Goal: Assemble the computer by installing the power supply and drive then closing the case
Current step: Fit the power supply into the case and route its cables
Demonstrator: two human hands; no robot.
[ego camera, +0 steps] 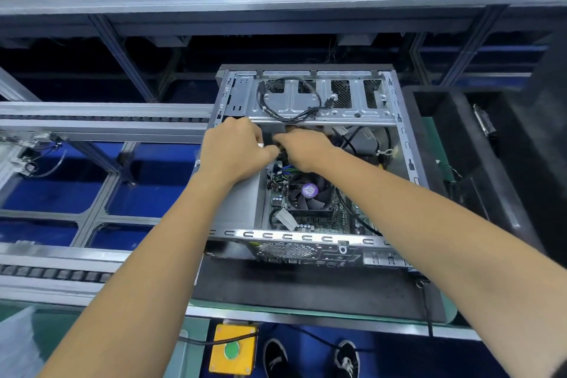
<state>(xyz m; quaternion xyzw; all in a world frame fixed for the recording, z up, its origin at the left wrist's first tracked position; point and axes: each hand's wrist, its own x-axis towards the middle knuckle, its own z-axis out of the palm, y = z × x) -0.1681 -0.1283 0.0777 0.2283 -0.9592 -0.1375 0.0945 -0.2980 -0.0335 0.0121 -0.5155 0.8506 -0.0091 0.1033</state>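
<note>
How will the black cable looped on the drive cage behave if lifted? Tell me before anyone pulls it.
The black cable is probably floppy: it lies in loose curves on the drive cage. It looks thin, so likely light. Its connector ends may snag on the cage's cut-outs, so lift it gently.

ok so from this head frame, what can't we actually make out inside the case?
- Head view: what the left hand and right hand are working on; the hands themselves cover it.
- Head view: the sticker text on the CPU fan; too small.
- Head view: the motherboard on its right side; the right forearm crosses it.
- Head view: the dark bin beside the case; contents too dark, cut by the right edge.
</note>
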